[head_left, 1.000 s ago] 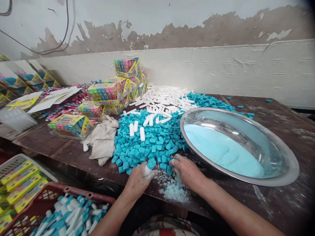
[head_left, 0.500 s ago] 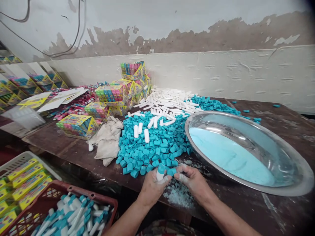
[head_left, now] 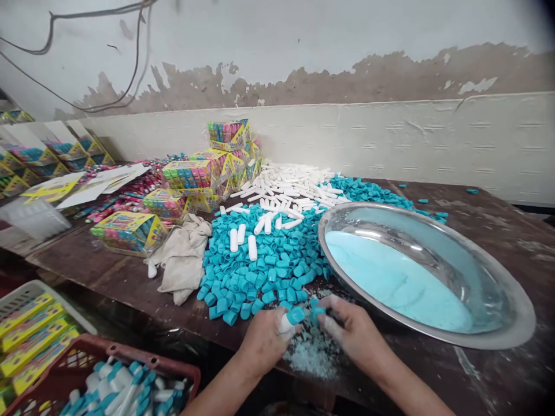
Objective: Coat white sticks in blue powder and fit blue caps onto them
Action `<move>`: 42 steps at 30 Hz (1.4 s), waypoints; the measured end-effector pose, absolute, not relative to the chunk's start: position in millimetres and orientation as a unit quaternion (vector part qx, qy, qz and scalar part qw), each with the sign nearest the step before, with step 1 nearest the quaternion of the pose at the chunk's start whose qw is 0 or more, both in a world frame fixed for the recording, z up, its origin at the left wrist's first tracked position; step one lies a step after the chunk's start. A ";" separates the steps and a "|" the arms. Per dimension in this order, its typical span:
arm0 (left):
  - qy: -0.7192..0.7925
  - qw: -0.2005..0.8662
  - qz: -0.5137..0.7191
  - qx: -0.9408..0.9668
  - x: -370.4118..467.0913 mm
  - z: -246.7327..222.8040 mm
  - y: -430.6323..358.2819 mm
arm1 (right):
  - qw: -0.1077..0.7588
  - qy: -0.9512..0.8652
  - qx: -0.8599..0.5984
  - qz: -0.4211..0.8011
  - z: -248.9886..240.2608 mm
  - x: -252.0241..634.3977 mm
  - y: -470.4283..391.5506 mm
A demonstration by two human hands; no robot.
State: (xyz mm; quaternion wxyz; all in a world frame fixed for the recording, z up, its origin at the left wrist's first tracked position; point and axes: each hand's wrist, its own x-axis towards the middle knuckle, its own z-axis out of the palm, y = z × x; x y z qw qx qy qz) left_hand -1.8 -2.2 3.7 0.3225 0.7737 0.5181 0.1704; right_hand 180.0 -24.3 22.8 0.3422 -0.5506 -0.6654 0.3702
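Step in hand, as judged: handling tube and cap together. Your left hand (head_left: 265, 340) is closed on the white tube (head_left: 285, 325), blue end up; your right hand (head_left: 358, 332) pinches a blue cap (head_left: 317, 311). Both parts sit near of the cap pile (head_left: 247, 277), left of the basin (head_left: 522, 315). Next move calls for steady grips.

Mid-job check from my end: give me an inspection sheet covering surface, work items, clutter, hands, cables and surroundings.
Surface: dark table, with pale-blue crumbs by the hands.
Work items: teal caps heaped; white tubes mostly behind them; metal basin holding light-blue powder.
Clutter: crumpled cloth beside the caps.
Hands: left hand holds a teal-capped tube; right hand pinches a teal piece.
Cables: dark cables hanging against the wall, none seen on the table.
Surroundings: wall peeling; red crate of capped tubes at lower left.
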 end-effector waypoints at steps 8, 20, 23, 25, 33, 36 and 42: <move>0.520 0.223 0.055 0.822 -1.7 -2.8 -4.9 | 0.386 -0.561 -0.506 0.530 32.3 177.6 -32.7; 0.484 0.222 0.009 0.847 -0.1 4.4 0.9 | 0.333 -0.551 -0.521 0.561 39.7 192.5 -28.7; 0.480 0.239 0.025 0.843 1.8 3.2 0.6 | 0.327 -0.536 -0.510 0.588 33.8 189.9 -28.9; 0.485 0.274 0.048 0.829 1.4 2.6 0.0 | 0.338 -0.520 -0.493 0.610 28.2 189.4 -29.1; 0.538 0.382 0.205 0.723 -40.4 8.8 1.6 | 0.282 -0.620 -0.562 0.469 15.5 190.3 -22.8; 0.580 0.336 0.227 0.707 -56.5 9.5 3.7 | 0.246 -0.700 -0.553 0.378 12.9 173.7 -15.6; 0.595 0.302 0.251 0.701 -63.9 -0.9 6.2 | 0.065 -0.792 -0.546 0.266 20.0 147.9 -2.6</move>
